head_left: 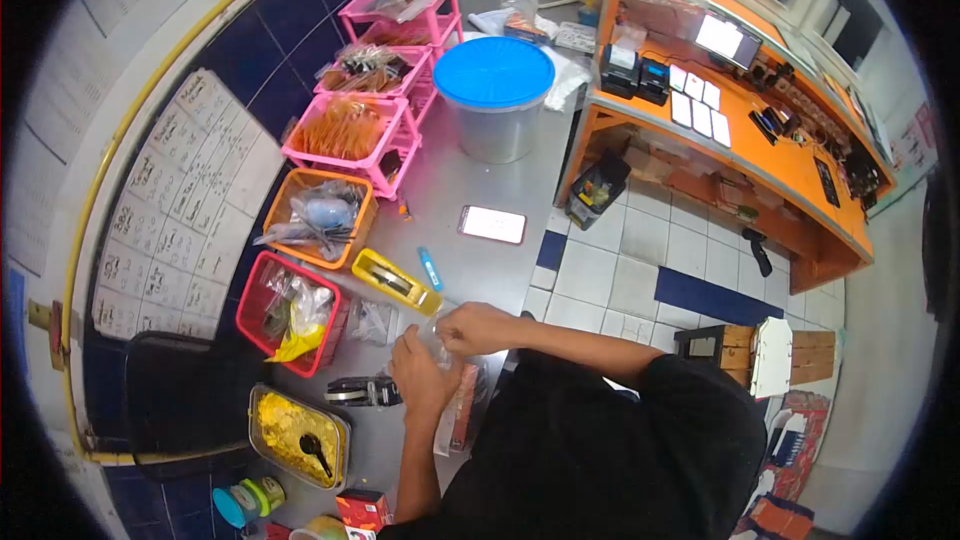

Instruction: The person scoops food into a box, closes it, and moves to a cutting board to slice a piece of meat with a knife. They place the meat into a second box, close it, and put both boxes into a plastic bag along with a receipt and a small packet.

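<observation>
My left hand and my right hand meet over the metal table, close to its near edge. Between them is a small clear plastic bag, partly hidden by my fingers. Both hands are closed on it, the right pinching its upper side. Just beyond them lies a yellow tape dispenser, with a light-blue pen-like item beside it. A black stapler-like tool or dispenser sits left of my left hand. Small clear packets lie in front of my hands.
A red basket, an orange basket and pink tiered racks line the wall. A blue-lidded bucket and a lit phone stand right. A tub of yellow contents is left. An orange counter stands beyond.
</observation>
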